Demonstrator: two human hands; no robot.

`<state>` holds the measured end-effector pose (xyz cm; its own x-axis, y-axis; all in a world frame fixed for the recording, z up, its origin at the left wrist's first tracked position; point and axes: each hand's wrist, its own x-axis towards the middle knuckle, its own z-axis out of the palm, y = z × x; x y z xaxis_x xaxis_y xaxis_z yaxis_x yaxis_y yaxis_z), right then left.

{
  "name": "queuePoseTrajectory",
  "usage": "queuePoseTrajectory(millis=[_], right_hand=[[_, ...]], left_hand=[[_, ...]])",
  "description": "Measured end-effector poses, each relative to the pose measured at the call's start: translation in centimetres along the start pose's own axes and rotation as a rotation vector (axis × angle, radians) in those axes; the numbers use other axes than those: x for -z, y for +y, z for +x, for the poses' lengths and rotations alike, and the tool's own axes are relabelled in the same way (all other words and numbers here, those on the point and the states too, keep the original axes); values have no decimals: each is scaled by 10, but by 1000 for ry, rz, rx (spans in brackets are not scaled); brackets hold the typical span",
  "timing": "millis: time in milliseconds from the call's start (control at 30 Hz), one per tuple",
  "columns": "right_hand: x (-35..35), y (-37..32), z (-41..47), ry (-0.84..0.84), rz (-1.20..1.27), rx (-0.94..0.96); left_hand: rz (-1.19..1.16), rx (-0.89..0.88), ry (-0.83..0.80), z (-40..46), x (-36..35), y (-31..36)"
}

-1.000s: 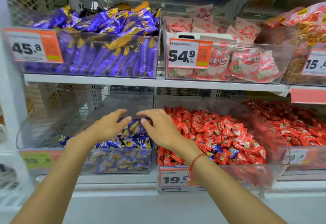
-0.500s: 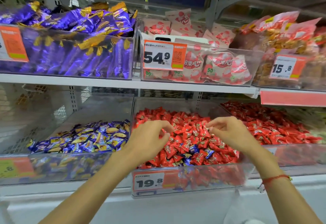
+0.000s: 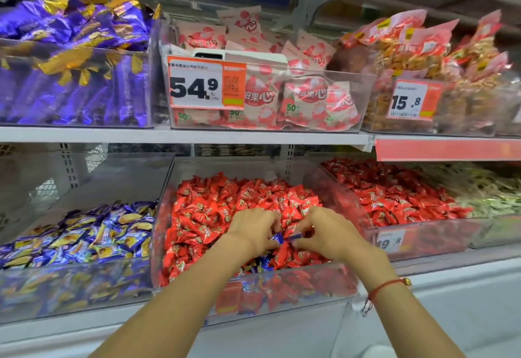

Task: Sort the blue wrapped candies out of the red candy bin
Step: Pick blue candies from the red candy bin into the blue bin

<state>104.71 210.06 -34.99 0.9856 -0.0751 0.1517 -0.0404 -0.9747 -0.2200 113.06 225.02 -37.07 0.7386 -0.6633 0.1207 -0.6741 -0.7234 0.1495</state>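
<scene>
A clear bin (image 3: pixel 166 216) full of red wrapped candies (image 3: pixel 214 211) sits on the lower shelf in the middle. Both my hands are down in its front part, close together. My left hand (image 3: pixel 253 233) has curled fingers pinching a blue wrapped candy (image 3: pixel 277 237). My right hand (image 3: pixel 327 233) pinches another blue wrapped candy (image 3: pixel 294 236) with its fingertips. More blue wrapped candies (image 3: pixel 260 263) lie among the red ones near the bin's front wall, partly hidden by my left wrist.
A clear bin (image 3: pixel 70 287) of blue and yellow wrapped candies stands left of the red bin. Another bin of red candies (image 3: pixel 394 191) is on the right. The upper shelf (image 3: pixel 197 135) holds bins of purple, pink and orange packets with price tags.
Both hands moved from over the blue bin to the red bin, then dropped into the candies and came together, each taking hold of a blue candy. The view shifted right.
</scene>
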Motion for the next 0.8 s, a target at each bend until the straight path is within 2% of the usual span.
queuePoseTrajectory(millis=[233,333,433,533,667,733,800], right_hand=[[5,3,0,100,193,-94],[1,1,-1,108,296,-109],[2,-1,-1,145,403,-127],[8,-5,-1,145,517,-177],[11,-16,0,60,557,-74],[7,-24,3,-43,585,-12],[-2,-33,7,-105,479,43]], left_hand=[[156,39,-33,0,-4,-2],[162,76,22,0,-9,2],[1,92,139,-7,6,-2],[-193,120,159,-33,30,-16],[-500,145,261,-90,47,-35],[-453,142,328,-113,56,-37],[-377,131,370,-127,63,-36]])
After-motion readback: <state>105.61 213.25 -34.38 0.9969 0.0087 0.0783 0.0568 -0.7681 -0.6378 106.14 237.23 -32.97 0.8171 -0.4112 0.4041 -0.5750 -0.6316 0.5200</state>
